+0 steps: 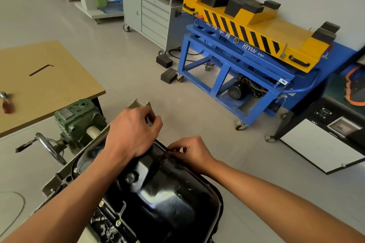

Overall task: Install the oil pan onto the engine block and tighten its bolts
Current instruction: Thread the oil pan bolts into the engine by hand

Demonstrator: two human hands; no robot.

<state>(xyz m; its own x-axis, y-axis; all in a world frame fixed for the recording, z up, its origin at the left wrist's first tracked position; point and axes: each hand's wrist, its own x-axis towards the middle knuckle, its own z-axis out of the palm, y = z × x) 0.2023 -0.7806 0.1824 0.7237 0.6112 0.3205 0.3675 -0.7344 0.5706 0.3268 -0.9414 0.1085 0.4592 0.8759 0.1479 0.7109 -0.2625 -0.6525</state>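
In the lower middle of the frame, the oil pan (pixel 164 193) sits bottom-up on the engine block (pixel 63 175), its glossy black bowl bulging toward the camera and its flat rim lying against the block's grey face. Along the rim's left side 3 flange bolts (pixel 101 203) show as pale heads, and a drain plug (pixel 130 177) stands out of the bowl. The left hand (pixel 132 134) rests over the pan's far end with its fingers curled and tips drawn together near the upper edge; whether it holds anything I cannot tell. The right hand (pixel 189 152), just right of it, has its fingertips pinched on a small dark piece (pixel 170 150) at the pan's far rim, probably a bolt, though it is too small to be sure. The pan looks like pressed sheet steel, so I judge it fairly light and stiff in the bowl, while the thin rim could bend or lose its seal if pried or dropped. The shiny paint looks slippery, more so if oily. The safest hold would be on 2 opposite stretches of the rim between bolt holes, fingers under the lip, not on the smooth bowl or the plug. At the left of the frame a hex key (pixel 41 70) and a red-handled tool (pixel 6 102) lie on a tan table (pixel 59 89), well apart from both hands.
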